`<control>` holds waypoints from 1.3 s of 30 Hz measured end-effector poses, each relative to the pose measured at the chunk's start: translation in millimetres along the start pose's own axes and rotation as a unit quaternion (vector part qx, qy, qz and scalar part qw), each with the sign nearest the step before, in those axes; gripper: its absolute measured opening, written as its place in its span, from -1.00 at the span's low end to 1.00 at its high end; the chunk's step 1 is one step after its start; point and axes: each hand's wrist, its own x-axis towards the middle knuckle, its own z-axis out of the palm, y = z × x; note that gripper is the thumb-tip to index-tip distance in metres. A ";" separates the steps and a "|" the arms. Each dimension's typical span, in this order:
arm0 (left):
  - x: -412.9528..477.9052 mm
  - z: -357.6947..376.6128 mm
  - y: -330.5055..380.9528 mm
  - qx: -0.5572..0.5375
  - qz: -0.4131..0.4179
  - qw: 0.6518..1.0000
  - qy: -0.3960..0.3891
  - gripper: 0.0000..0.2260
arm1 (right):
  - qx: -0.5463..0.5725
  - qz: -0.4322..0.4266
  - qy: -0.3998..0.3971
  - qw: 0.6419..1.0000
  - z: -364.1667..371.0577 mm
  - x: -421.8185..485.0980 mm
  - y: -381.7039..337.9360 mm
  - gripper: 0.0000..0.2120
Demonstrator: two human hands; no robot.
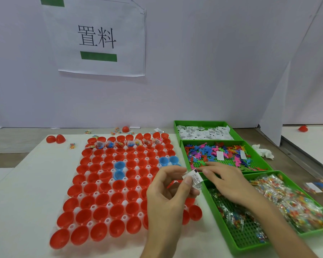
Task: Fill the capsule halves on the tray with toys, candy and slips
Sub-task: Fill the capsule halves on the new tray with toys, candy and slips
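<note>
Tabletop [26, 192]: one tray [106, 220], three green bins [237, 237]

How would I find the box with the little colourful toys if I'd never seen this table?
Look right of the tray of red plastic capsule halves: three green plastic bins stand in a row. The toy bin is the middle one. It alone holds flat, many-coloured plastic figures; the far bin holds white paper slips, the near one clear candy packets.

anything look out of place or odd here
Yes. A few blue capsule halves sit among the red ones on the tray. Two loose red halves and candy packets lie on the table outside it, and two white slips lie in the toy bin.
</note>
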 end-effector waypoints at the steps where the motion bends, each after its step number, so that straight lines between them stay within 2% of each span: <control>1: -0.1 0.0 0.0 0.001 0.000 1.000 -0.001 -0.85 | -0.015 0.004 -0.002 1.000 0.3 0.9 1.3 -0.66; 8: -1.6 0.1 0.5 0.011 0.000 1.000 -0.009 -0.86 | -0.030 0.026 0.013 0.999 3.9 6.3 6.2 -0.64; 15: -0.7 -1.0 0.7 0.011 -0.001 1.000 -0.005 -0.88 | 0.065 0.017 0.083 0.994 -2.0 2.9 4.6 -0.68; 17: -0.9 -0.2 1.0 0.010 0.000 1.000 -0.004 -0.89 | 0.065 0.006 0.059 0.996 -3.5 2.2 2.6 -0.66; 20: -1.2 0.1 -0.2 0.010 -0.001 1.000 -0.004 -0.87 | 0.003 0.008 -0.004 1.000 -0.7 3.5 1.3 -0.59; 22: -1.4 -0.3 -0.9 0.012 -0.002 1.000 -0.006 -0.86 | -0.012 0.012 0.003 1.000 1.7 4.7 2.7 -0.59; 27: -1.1 0.1 0.3 0.014 -0.003 1.000 -0.006 -0.90 | 0.010 0.015 0.067 0.998 2.2 5.3 4.9 -0.63; 31: -1.2 -1.0 1.1 0.008 -0.004 1.000 -0.004 -0.91 | 0.134 -0.004 0.202 0.970 -4.0 1.5 1.8 -0.71; 33: -1.1 -1.2 0.7 0.008 -0.005 1.000 -0.005 -0.90 | 0.145 -0.009 0.253 0.956 -6.7 -0.4 -0.7 -0.78; 39: -0.7 -1.2 -0.4 0.011 -0.006 1.000 -0.005 -0.89 | 0.182 0.025 0.284 0.941 -9.8 -4.2 1.8 -0.86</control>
